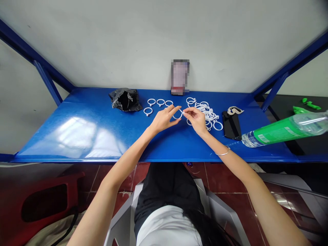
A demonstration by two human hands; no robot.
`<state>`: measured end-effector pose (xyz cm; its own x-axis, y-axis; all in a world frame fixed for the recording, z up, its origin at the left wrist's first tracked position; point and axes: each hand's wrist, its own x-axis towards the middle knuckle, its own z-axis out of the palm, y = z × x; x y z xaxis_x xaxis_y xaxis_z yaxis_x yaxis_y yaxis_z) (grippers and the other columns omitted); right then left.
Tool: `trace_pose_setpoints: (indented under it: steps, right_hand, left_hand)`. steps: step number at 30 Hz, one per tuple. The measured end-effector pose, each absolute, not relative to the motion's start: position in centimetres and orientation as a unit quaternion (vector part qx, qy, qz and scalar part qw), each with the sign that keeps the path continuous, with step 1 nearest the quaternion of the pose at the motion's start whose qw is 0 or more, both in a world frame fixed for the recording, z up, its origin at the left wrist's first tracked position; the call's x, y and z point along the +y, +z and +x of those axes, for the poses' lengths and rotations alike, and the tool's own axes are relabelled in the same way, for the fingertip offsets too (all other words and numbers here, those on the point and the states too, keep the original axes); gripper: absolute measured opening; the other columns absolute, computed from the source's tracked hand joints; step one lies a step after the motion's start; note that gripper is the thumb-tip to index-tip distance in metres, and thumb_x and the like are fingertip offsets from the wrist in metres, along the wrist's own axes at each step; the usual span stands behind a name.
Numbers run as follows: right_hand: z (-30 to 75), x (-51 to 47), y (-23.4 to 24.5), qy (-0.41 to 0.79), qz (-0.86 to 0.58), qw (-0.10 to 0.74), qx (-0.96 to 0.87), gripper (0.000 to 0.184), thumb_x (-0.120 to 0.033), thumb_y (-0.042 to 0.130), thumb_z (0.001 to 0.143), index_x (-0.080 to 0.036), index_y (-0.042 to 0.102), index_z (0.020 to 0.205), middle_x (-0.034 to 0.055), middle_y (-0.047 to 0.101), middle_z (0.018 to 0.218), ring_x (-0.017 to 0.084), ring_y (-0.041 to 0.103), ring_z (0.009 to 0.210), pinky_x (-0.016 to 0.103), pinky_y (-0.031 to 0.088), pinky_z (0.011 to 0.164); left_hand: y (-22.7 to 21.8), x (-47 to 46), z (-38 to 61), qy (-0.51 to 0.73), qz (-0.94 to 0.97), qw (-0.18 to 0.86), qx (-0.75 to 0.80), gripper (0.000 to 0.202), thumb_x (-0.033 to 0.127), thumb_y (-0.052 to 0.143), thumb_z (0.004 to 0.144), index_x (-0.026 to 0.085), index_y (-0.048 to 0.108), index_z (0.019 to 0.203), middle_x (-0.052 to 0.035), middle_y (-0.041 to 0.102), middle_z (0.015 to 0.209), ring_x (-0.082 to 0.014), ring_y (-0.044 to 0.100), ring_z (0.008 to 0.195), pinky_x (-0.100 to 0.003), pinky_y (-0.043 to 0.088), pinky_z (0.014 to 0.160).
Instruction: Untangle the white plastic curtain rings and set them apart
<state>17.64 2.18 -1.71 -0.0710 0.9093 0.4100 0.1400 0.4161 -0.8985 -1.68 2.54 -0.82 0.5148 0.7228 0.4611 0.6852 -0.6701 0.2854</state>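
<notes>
Between my two hands is a white curtain ring (pixel 177 118) with a small eyelet. The fingers and thumb of my left hand (pixel 162 120) are closed on its left side. My right hand (pixel 196 119) pinches the same ring at its right edge, near the eyelet. Beyond my left hand, several similar rings lie apart from one another, among them a single ring (pixel 148 111) nearer me. A heaped pile of white curtain rings (pixel 208 114) lies beside and behind my right hand, which partly hides it.
A crumpled black plastic bag (pixel 125 99) stands open on the blue table (pixel 107 136). A blurred-out phone-like object (pixel 180 77) leans on the wall. At the right are a black phone (pixel 232 125), a white strap-like item (pixel 235 110) and a bottle with a green label (pixel 282 130).
</notes>
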Motion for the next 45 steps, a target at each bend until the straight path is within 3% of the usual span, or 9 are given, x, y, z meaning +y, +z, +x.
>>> trace_pose_setpoints:
  steps: [16,29,38,45]
  right_hand:
    - [17.7,2.2,-2.0,0.320,-0.411,0.550,-0.653,0.033,-0.056,0.070,0.082,-0.024,0.068,0.085,0.0027,0.072,0.087,0.019,0.067,0.080,0.036,0.058,0.078]
    - [17.7,2.0,-1.7,0.314,-0.405,0.579,-0.635,0.028,-0.052,0.072,0.082,-0.024,0.067,0.084,0.0021,0.069,0.085,0.020,0.066,0.081,0.036,0.057,0.076]
    - [17.6,2.1,-1.9,0.302,-0.388,0.576,-0.653,0.029,-0.052,0.069,0.086,-0.023,0.065,0.087,0.0021,0.068,0.087,0.018,0.066,0.081,0.032,0.057,0.075]
    - [17.5,1.2,-0.8,0.178,-0.374,0.549,-0.726,0.021,-0.041,0.058,0.096,-0.024,0.070,0.100,0.0046,0.071,0.096,0.018,0.066,0.082,0.034,0.057,0.077]
  left_hand:
    - [-1.0,2.5,-1.6,0.315,0.856,0.072,0.403,0.053,0.045,0.055,0.095,0.019,0.049,0.141,-0.0095,0.066,0.109,-0.0178,0.068,0.088,-0.024,0.051,0.068]
    - [-1.1,2.5,-1.6,0.364,0.838,0.095,0.394,0.053,0.055,0.050,0.097,0.019,0.051,0.137,-0.0080,0.064,0.101,-0.0134,0.060,0.073,-0.026,0.051,0.070]
    - [-1.3,2.6,-1.7,0.376,0.840,0.092,0.379,0.054,0.053,0.050,0.098,0.015,0.053,0.135,-0.0085,0.064,0.100,-0.0128,0.059,0.072,-0.025,0.051,0.068]
    - [-1.4,2.7,-1.7,0.376,0.839,0.098,0.380,0.051,0.052,0.050,0.097,0.017,0.054,0.134,-0.0073,0.064,0.098,-0.0131,0.060,0.072,-0.025,0.051,0.068]
